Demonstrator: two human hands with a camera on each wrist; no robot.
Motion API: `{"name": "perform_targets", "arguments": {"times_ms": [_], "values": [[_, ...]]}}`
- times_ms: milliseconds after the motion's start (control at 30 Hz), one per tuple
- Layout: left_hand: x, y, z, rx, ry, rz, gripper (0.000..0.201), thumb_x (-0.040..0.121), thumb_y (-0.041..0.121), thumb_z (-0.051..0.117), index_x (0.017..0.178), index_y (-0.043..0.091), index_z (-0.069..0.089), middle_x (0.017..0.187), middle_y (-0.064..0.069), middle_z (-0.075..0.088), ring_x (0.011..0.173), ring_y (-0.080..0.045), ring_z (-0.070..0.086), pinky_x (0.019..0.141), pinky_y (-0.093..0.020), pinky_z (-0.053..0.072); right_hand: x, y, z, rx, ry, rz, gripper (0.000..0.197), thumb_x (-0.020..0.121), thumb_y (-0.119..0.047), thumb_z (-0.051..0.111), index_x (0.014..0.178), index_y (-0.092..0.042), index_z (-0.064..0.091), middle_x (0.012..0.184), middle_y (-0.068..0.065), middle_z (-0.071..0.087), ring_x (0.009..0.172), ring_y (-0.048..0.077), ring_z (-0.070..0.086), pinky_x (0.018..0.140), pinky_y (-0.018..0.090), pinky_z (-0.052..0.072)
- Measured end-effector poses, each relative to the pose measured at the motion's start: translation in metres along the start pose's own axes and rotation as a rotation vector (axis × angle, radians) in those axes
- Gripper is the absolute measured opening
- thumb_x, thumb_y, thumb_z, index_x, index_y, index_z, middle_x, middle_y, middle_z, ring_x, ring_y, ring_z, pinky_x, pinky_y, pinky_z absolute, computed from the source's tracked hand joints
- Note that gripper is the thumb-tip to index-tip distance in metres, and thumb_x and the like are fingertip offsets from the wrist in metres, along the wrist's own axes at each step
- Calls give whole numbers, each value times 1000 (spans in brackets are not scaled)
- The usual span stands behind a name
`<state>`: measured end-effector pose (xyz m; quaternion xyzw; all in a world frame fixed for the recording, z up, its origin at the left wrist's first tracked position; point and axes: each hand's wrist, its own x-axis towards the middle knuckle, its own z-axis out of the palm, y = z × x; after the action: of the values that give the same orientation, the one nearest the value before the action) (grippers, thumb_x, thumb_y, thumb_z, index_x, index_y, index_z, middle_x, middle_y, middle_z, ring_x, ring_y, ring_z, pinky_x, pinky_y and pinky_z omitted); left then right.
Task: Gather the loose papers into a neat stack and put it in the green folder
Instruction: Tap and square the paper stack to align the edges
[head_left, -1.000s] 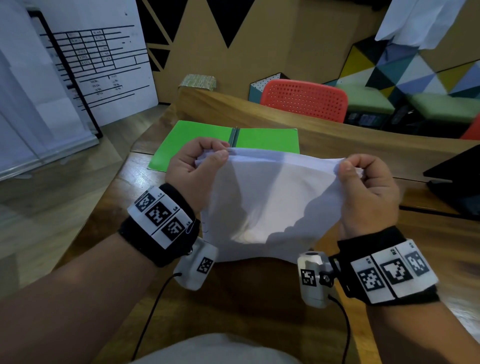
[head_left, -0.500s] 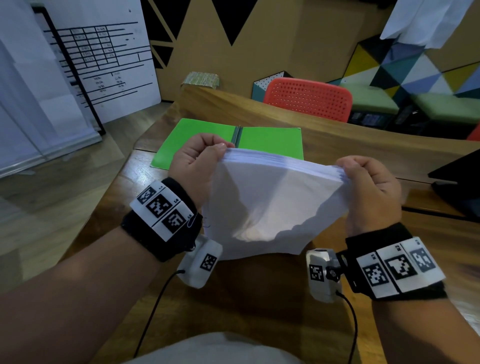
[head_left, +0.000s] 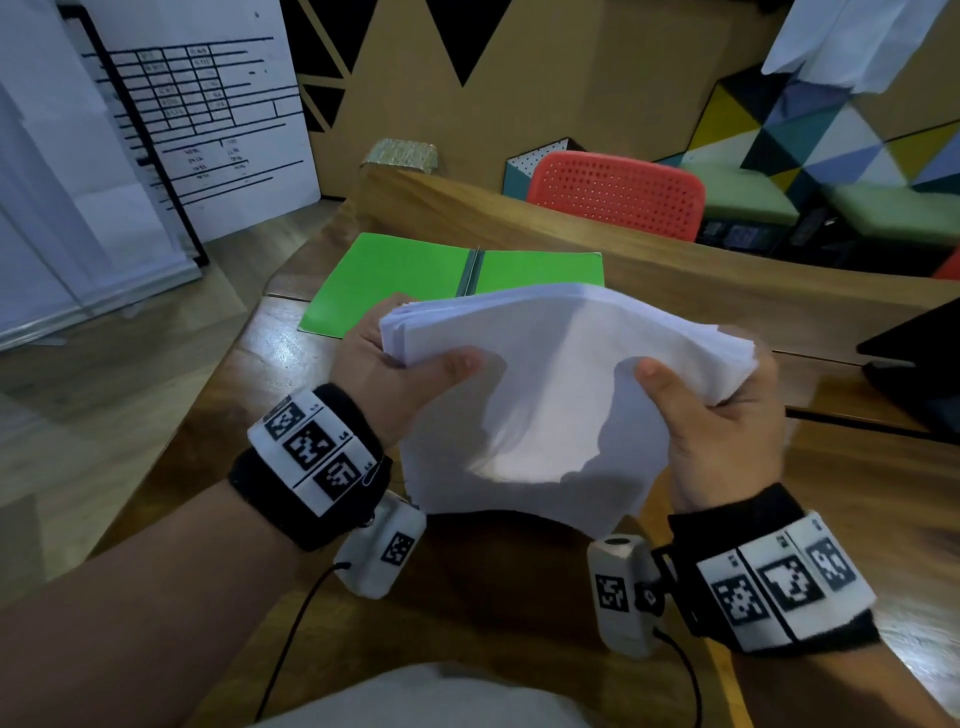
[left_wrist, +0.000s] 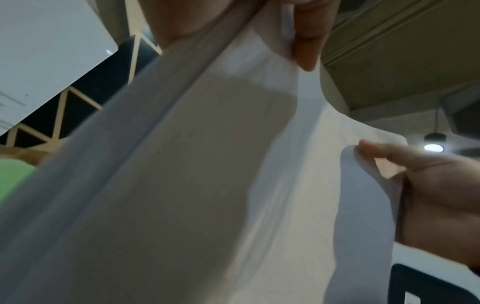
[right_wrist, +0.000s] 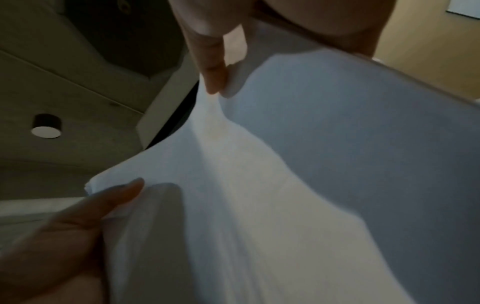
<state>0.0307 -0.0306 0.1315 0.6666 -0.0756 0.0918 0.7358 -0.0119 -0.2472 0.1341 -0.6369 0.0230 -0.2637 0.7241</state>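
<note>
A stack of white papers (head_left: 540, 395) hangs above the wooden table, bowed in the middle, held by both hands. My left hand (head_left: 395, 364) grips its left edge, thumb on top. My right hand (head_left: 727, 410) grips the right edge the same way. The papers (left_wrist: 207, 185) fill the left wrist view, with the left thumb above and the right hand (left_wrist: 428, 185) at the far side. In the right wrist view the papers (right_wrist: 311, 185) show under the right thumb, and the left hand (right_wrist: 78, 226) holds the far edge. The green folder (head_left: 415, 275) lies open and flat beyond the hands.
The wooden table (head_left: 519, 597) has a raised ledge (head_left: 675, 280) behind the folder. A dark laptop (head_left: 924, 364) sits at the right edge. A red chair (head_left: 618, 192) stands beyond the ledge. A whiteboard (head_left: 197, 114) leans at the back left.
The stack tipped from upright, with both hands pinching its top edge, to lying flatter. Both hands now hold its side edges with thumbs on top.
</note>
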Motion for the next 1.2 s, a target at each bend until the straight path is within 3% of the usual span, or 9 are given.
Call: {"name": "perform_targets", "arguments": {"times_ms": [100, 167, 433, 533, 700, 867, 967, 1067, 1200], "values": [[-5, 4, -2, -31, -58, 96, 45, 47, 21, 79, 85, 28, 54, 67, 20, 68, 57, 3, 61, 52, -13, 50, -1, -3, 0, -115, -47, -184, 37, 73, -11, 71, 96, -36, 56, 92, -15, 53, 84, 1, 53, 78, 20, 47], [-3, 4, -3, -49, -44, 128, 36, 53, 19, 76, 83, 31, 61, 75, 20, 70, 67, 4, 64, 60, -13, 52, 1, -3, 0, -154, -62, -167, 21, 73, -27, 67, 87, -43, 64, 88, -17, 57, 84, 6, 52, 80, 30, 45], [6, 2, -4, -156, -87, 28, 17, 54, 17, 73, 67, 27, 68, 77, 9, 75, 70, -5, 67, 63, -17, 53, 5, -4, -3, -133, -29, -140, 5, 73, -44, 67, 75, -39, 65, 72, -17, 65, 70, 6, 55, 68, 31, 46], [6, -6, -5, -95, -87, -68, 36, 44, 27, 76, 78, 34, 67, 72, 15, 72, 64, -6, 64, 63, -21, 55, 4, 3, -7, -34, -86, -27, 34, 66, -26, 80, 91, -33, 58, 79, -10, 65, 64, 2, 60, 59, 19, 51], [-1, -3, 4, -39, -10, -171, 25, 47, 21, 84, 69, 15, 73, 61, 6, 71, 71, -22, 62, 75, -42, 52, 1, 0, 1, -94, -26, -31, 35, 72, -2, 73, 61, -34, 66, 59, -15, 65, 53, 0, 55, 49, 16, 45], [-8, -4, 12, -56, -20, -69, 31, 43, 30, 78, 74, 27, 70, 64, 13, 72, 61, -5, 65, 61, -23, 56, 0, -3, 5, -96, -12, -15, 33, 70, -10, 74, 71, -35, 53, 79, -4, 55, 70, 18, 52, 61, 31, 44], [-10, -4, 14, -76, -1, -15, 31, 52, 15, 76, 78, 29, 65, 64, 17, 71, 59, 2, 65, 57, -17, 55, 2, -4, 4, -121, -3, 19, 39, 73, 0, 73, 79, -31, 49, 85, -3, 52, 66, 8, 55, 59, 23, 48], [-6, 3, 12, -118, -3, 50, 26, 56, 28, 73, 81, 31, 67, 76, 16, 72, 68, -1, 66, 61, -16, 54, 6, -4, -4, -109, -14, 39, 40, 71, -3, 75, 81, -34, 52, 88, -4, 54, 67, 5, 59, 60, 23, 50], [4, 7, 14, -197, 11, 43, 9, 65, 24, 62, 59, 25, 69, 74, 10, 74, 73, -2, 65, 66, -15, 49, 7, -3, -11, -101, -51, 48, 37, 74, -3, 73, 82, -35, 56, 96, 6, 53, 75, 17, 57, 62, 27, 49]]}}
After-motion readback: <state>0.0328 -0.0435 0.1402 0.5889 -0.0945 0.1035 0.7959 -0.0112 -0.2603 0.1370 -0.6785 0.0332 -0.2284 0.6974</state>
